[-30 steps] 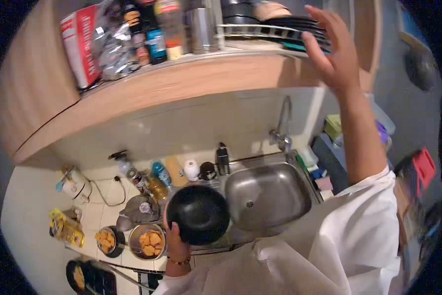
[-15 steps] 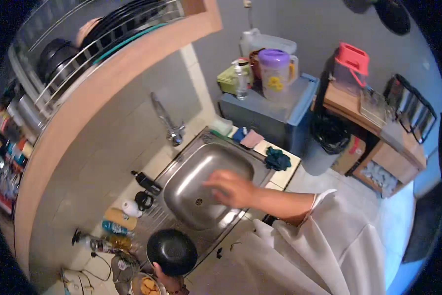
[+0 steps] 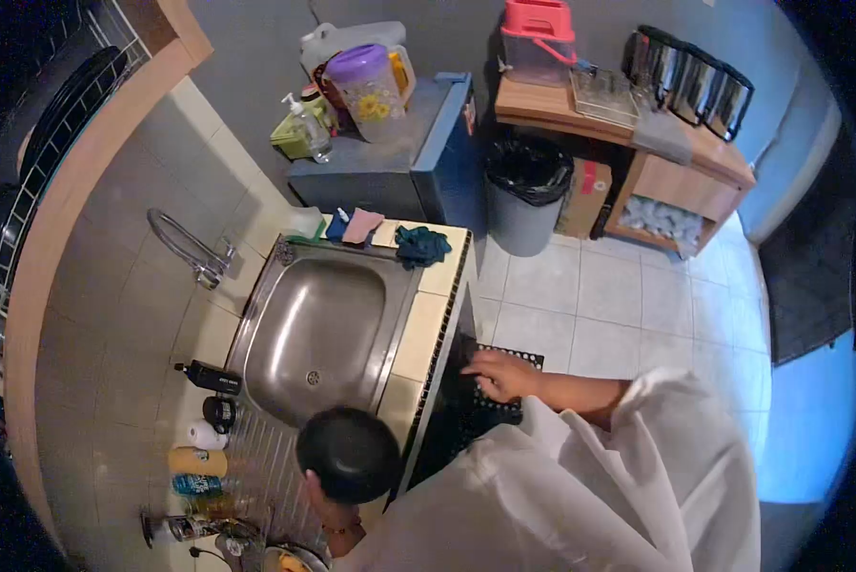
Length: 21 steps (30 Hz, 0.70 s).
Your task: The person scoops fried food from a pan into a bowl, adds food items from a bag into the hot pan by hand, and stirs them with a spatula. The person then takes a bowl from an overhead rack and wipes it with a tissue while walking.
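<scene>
"Hands?"

"Left hand (image 3: 329, 510) gripping the black bowl (image 3: 350, 453), seven o'clock in view; sink basin (image 3: 323, 305) at its twelve. Right hand (image 3: 504, 376) at its two, fingers curled; can't tell if they hold anything."

"Good hold?"

"I'd keep my thumb firm, bowl off the tiled counter (image 3: 420, 334)."

"Hidden?"

"My fingers underneath. Steel bowl (image 3: 315, 555), bottom seven, cut off."

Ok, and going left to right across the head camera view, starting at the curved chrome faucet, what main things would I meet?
Curved chrome faucet, black round bowl, crumpled dark teal cloth, bare right hand, row of shiny silver, black-edged objects.
</scene>
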{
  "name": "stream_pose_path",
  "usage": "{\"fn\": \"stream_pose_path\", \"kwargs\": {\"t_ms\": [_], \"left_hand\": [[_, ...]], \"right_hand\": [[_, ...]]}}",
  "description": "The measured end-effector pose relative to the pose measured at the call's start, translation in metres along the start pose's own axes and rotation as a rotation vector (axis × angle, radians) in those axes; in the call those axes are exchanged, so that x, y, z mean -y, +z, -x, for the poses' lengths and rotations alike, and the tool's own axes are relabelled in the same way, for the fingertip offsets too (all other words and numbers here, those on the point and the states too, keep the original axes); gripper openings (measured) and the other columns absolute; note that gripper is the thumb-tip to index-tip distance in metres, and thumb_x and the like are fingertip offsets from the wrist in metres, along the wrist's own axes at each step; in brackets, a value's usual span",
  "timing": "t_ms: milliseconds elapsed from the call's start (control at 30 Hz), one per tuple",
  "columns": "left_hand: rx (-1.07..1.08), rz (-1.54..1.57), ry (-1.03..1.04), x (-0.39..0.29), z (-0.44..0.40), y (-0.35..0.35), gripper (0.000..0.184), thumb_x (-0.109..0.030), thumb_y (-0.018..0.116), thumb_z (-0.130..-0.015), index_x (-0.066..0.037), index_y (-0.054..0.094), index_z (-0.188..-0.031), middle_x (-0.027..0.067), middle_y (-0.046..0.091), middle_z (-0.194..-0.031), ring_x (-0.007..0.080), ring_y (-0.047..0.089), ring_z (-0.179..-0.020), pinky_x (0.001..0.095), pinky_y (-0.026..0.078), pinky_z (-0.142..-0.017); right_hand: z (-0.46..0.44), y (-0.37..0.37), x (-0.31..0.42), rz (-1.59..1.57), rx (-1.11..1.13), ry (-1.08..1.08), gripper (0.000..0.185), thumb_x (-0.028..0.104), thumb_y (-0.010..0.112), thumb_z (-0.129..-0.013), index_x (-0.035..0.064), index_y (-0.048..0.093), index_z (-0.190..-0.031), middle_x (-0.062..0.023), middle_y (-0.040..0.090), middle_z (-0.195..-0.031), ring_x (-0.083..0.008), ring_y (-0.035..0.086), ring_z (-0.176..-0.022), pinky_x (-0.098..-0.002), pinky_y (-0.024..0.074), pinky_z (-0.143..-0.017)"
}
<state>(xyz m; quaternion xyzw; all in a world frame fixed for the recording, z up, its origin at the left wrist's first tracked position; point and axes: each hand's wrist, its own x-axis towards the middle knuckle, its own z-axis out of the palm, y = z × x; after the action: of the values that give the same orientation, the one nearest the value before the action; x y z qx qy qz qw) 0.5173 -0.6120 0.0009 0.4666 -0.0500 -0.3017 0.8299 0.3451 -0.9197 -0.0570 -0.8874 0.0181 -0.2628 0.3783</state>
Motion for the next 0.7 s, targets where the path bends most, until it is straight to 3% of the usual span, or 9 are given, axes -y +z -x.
{"fn": "stream_pose_path", "kwargs": {"t_ms": [133, 200, 267, 367, 467, 567, 600, 700], "left_hand": [[0.081, -0.119, -0.113, 0.023, 0.003, 0.010, 0.055, -0.034, 0.040, -0.082, -0.006, 0.022, -0.125, 0.0143, 0.033, -0.121, 0.0284, 0.038, -0.107, 0.0418, 0.035, -0.088], [0.189, -0.090, -0.190, 0.039, 0.005, 0.023, 0.056, -0.031, 0.042, -0.081, -0.007, 0.018, -0.126, 0.0135, 0.032, -0.121, 0.0274, 0.037, -0.108, 0.0389, 0.034, -0.089], [0.305, -0.152, -0.159, 0.059, 0.000, 0.037, 0.056, -0.030, 0.041, -0.082, -0.007, 0.017, -0.126, 0.0139, 0.032, -0.121, 0.0270, 0.036, -0.109, 0.0380, 0.033, -0.089], [0.472, -0.205, -0.162, 0.069, 0.014, 0.116, 0.055, -0.027, 0.039, -0.082, -0.003, 0.016, -0.126, 0.0150, 0.031, -0.122, 0.0257, 0.035, -0.110, 0.0352, 0.030, -0.092], [0.637, -0.362, -0.154, 0.098, 0.021, 0.161, 0.054, -0.024, 0.037, -0.082, 0.000, 0.016, -0.126, 0.0137, 0.029, -0.124, 0.0229, 0.031, -0.113, 0.0327, 0.023, -0.095], [0.735, -0.505, -0.132, 0.131, 0.044, 0.219, 0.049, -0.027, 0.034, -0.083, -0.005, 0.022, -0.125, 0.0126, 0.033, -0.121, 0.0231, 0.034, -0.111, 0.0338, 0.026, -0.094], [0.814, -0.444, -0.164, 0.150, 0.041, 0.227, 0.052, -0.024, 0.038, -0.082, -0.001, 0.019, -0.125, 0.0122, 0.030, -0.124, 0.0203, 0.031, -0.113, 0.0297, 0.022, -0.094], [0.861, -0.355, -0.291, 0.203, 0.063, 0.277, 0.051, -0.023, 0.039, -0.082, -0.005, 0.020, -0.126, 0.0116, 0.033, -0.121, 0.0206, 0.034, -0.110, 0.0301, 0.026, -0.092]], "right_hand": [[0.106, -0.006, 0.000, 0.140, 0.059, 0.390, 0.029, 0.004, 0.048, -0.065, 0.0060, 0.053, -0.094, -0.0127, 0.050, -0.081, -0.0286, 0.050, -0.080, -0.0353, 0.0422, -0.067], [0.155, -0.014, -0.002, 0.211, 0.112, 0.481, 0.028, 0.006, 0.049, -0.065, 0.0064, 0.053, -0.093, -0.0129, 0.050, -0.082, -0.0284, 0.049, -0.082, -0.0356, 0.0422, -0.068], [0.192, -0.029, 0.009, 0.277, 0.181, 0.636, 0.029, 0.009, 0.051, -0.065, 0.0071, 0.053, -0.093, -0.0134, 0.050, -0.085, -0.0283, 0.049, -0.084, -0.0357, 0.0423, -0.071], [0.256, -0.058, 0.018, 0.303, 0.107, 0.759, 0.031, 0.010, 0.051, -0.065, 0.0060, 0.052, -0.095, -0.0140, 0.049, -0.087, -0.0293, 0.049, -0.085, -0.0352, 0.0424, -0.073], [0.350, -0.079, 0.008, 0.386, 0.006, 1.186, 0.036, 0.013, 0.051, -0.064, 0.0057, 0.052, -0.099, -0.0158, 0.050, -0.094, -0.0304, 0.048, -0.091, -0.0349, 0.0404, -0.079], [0.438, -0.107, 0.007, 0.333, 0.054, 1.581, 0.042, 0.019, 0.052, -0.062, 0.0050, 0.051, -0.103, -0.0182, 0.048, -0.104, -0.0300, 0.045, -0.098, -0.0341, 0.0372, -0.085], [0.465, -0.114, 0.009, 0.335, 0.045, 1.657, 0.043, 0.020, 0.053, -0.063, 0.0049, 0.051, -0.103, -0.0186, 0.049, -0.103, -0.0300, 0.046, -0.098, -0.0337, 0.0379, -0.084], [0.540, -0.150, 0.017, 0.283, -0.014, 1.821, 0.043, 0.022, 0.053, -0.064, 0.0046, 0.051, -0.103, -0.0190, 0.051, -0.101, -0.0300, 0.048, -0.095, -0.0330, 0.0393, -0.082]]}}
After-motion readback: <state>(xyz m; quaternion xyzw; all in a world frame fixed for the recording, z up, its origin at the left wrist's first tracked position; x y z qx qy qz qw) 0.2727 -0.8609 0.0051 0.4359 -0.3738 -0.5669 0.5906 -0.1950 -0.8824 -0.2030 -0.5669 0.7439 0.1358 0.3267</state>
